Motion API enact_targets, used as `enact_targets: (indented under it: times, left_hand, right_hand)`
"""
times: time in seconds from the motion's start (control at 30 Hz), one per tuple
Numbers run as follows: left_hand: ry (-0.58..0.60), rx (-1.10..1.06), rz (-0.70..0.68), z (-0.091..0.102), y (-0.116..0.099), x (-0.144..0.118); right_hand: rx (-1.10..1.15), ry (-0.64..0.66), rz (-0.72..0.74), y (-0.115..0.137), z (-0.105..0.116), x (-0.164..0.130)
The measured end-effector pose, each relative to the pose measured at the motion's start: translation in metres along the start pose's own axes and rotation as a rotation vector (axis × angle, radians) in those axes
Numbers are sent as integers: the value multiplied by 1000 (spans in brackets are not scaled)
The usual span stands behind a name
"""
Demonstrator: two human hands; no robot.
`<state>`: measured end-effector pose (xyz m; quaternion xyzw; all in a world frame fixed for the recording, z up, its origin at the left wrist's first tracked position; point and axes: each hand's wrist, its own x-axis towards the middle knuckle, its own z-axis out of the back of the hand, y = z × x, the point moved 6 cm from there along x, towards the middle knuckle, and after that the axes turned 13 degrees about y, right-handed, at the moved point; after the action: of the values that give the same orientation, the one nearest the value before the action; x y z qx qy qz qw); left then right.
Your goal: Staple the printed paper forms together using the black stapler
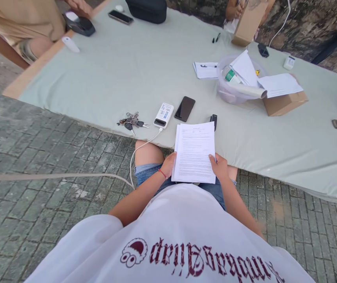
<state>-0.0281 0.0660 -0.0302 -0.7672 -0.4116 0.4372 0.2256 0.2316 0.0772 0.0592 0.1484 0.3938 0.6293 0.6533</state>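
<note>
Worn on the head, looking forward and steeply down over the white shirt (168,236) to the lap, close to both hands. Faces a cloth-covered table (133,70) running from 10 o'clock across to 3 o'clock, near edge close, far end well off, brick paving (24,204) at 8 o'clock. Only one view, so nothing shared.

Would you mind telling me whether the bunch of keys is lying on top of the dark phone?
No, the bunch of keys lies on the table cloth, apart from the dark phone, with a white power bank between them.
</note>
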Motion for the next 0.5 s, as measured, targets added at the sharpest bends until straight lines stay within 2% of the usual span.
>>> enact_targets:
  times: [0.17,0.3,0.43,0.5]
  left_hand:
    - [68,-45,-10,-9,-4,-4]
    - [65,15,-60,-8,-6,-5]
    - [56,67,-71,-4,-7,-5]
    - [38,78,-60,-1,-7,-5]
  right_hand:
    - [-47,19,-26,0,-6,-2]
    - [-96,40,-57,0,-13,-2]
    - [-232,-41,-179,-8,-8,-8]
    - [-291,-8,-253,-15,-7,-14]
